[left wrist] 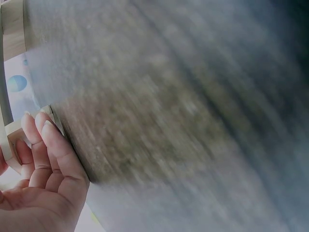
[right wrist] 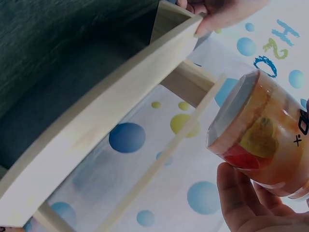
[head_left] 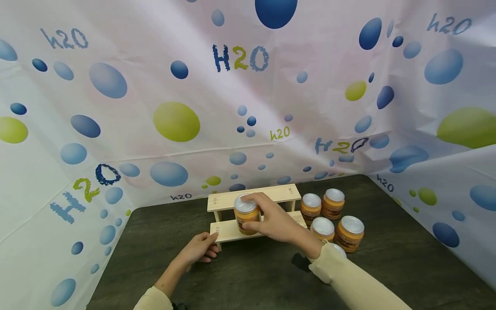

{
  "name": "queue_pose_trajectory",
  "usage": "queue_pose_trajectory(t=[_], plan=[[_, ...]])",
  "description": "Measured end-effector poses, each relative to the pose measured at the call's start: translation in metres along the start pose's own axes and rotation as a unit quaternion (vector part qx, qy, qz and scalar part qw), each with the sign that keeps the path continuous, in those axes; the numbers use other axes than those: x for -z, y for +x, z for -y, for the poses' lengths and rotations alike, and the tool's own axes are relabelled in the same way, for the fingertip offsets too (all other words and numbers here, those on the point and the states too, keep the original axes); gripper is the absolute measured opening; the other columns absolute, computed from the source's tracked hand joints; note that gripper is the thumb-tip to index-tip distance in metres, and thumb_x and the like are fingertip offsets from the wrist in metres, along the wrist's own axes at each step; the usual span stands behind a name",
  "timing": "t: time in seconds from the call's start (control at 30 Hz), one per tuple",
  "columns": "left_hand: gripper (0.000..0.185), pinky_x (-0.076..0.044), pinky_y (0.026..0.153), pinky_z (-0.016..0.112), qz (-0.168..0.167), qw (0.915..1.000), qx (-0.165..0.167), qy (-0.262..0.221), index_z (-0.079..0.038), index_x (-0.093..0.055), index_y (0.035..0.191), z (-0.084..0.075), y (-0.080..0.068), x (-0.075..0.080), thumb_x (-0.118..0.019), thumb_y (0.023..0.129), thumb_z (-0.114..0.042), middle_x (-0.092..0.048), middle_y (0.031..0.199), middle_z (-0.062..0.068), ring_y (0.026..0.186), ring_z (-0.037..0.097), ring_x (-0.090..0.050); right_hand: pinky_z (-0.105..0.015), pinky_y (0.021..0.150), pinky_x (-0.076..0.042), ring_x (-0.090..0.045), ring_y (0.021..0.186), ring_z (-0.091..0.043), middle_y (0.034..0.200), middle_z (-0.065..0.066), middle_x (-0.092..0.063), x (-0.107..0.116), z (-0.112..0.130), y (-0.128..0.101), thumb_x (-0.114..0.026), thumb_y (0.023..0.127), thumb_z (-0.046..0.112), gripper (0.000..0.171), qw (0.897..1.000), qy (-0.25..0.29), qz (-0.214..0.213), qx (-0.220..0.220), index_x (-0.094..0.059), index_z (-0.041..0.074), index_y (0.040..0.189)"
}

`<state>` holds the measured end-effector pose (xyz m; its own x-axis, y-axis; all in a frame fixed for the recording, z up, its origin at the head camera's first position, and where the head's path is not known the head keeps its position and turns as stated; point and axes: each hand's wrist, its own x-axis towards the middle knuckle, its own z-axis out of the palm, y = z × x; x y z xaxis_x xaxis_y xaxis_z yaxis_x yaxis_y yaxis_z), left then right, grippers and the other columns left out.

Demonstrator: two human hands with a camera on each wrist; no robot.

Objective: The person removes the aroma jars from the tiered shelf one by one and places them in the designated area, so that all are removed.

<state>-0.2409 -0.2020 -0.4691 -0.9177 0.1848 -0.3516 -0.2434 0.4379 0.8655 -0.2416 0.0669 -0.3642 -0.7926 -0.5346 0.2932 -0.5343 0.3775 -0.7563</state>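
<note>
A small two-step wooden rack (head_left: 279, 192) stands on the dark table near the back. My right hand (head_left: 271, 217) grips an orange jar with a silver lid (head_left: 245, 215) and holds it at the lower step (head_left: 226, 229), in front of the upper one. In the right wrist view the jar (right wrist: 263, 140) is tilted beside the rack's pale boards (right wrist: 96, 135). My left hand (head_left: 199, 249) holds the lower step's left front corner; its fingertips (left wrist: 41, 133) lie against the wood (left wrist: 12, 130).
Several more orange jars with silver lids (head_left: 333, 217) stand to the right of the rack, one partly behind my right sleeve (head_left: 348, 280). Bubble-print sheeting (head_left: 174, 120) walls the table (head_left: 387, 267) at the back and both sides.
</note>
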Motion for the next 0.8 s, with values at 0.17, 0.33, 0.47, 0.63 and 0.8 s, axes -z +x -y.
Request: queue_pose_trajectory(t=[0.17, 0.33, 0.47, 0.63, 0.8], plan=[[0.050, -0.052, 0.063, 0.034, -0.001, 1.0000, -0.001, -0.003, -0.004, -0.050, 0.095, -0.003, -0.002, -0.001, -0.040, 0.093, -0.053, -0.059, 0.086, 0.007, 0.073, 0.017, -0.058, -0.037, 0.091, -0.045, -0.049, 0.112, -0.011, 0.127, 0.007, -0.044, 0.010, 0.003, -0.006, -0.071, 0.080, 0.030, 0.060, 1.000, -0.009, -0.011, 0.009, -0.040, 0.030, 0.131], [0.049, -0.052, 0.063, 0.034, 0.000, 1.0000, -0.001, -0.002, -0.004, -0.050, 0.095, -0.002, -0.004, -0.001, -0.039, 0.094, -0.052, -0.059, 0.085, 0.007, 0.073, 0.017, -0.058, -0.034, 0.089, -0.046, -0.050, 0.110, -0.008, 0.125, 0.009, -0.045, 0.018, 0.004, -0.014, -0.071, 0.080, 0.032, 0.059, 0.999, -0.033, -0.011, 0.015, -0.040, 0.031, 0.130], [0.048, -0.052, 0.063, 0.034, 0.003, 1.0000, 0.000, -0.002, -0.004, -0.050, 0.095, 0.000, -0.003, 0.000, -0.039, 0.094, -0.051, -0.058, 0.086, 0.007, 0.073, 0.018, -0.058, -0.035, 0.088, -0.046, -0.050, 0.110, -0.009, 0.125, 0.008, -0.046, 0.024, 0.005, -0.020, -0.071, 0.080, 0.034, 0.059, 1.000, -0.026, -0.007, 0.008, -0.040, 0.031, 0.130], [0.048, -0.051, 0.064, 0.034, 0.006, 1.0000, -0.003, -0.004, -0.004, -0.049, 0.095, 0.001, -0.002, 0.000, -0.038, 0.095, -0.051, -0.057, 0.086, 0.007, 0.073, 0.018, -0.057, -0.035, 0.087, -0.046, -0.051, 0.108, -0.008, 0.124, 0.011, -0.046, 0.035, 0.008, -0.028, -0.071, 0.080, 0.034, 0.058, 1.000, -0.011, -0.010, -0.009, -0.040, 0.033, 0.129], [0.047, -0.051, 0.064, 0.035, 0.007, 1.0000, -0.004, -0.004, -0.004, -0.049, 0.095, 0.001, -0.001, 0.000, -0.038, 0.095, -0.050, -0.057, 0.086, 0.007, 0.073, 0.018, -0.057, -0.035, 0.087, -0.046, -0.051, 0.109, -0.009, 0.125, 0.011, -0.045, 0.047, 0.008, -0.035, -0.072, 0.079, 0.031, 0.059, 1.000, -0.016, -0.019, -0.019, -0.041, 0.032, 0.129]])
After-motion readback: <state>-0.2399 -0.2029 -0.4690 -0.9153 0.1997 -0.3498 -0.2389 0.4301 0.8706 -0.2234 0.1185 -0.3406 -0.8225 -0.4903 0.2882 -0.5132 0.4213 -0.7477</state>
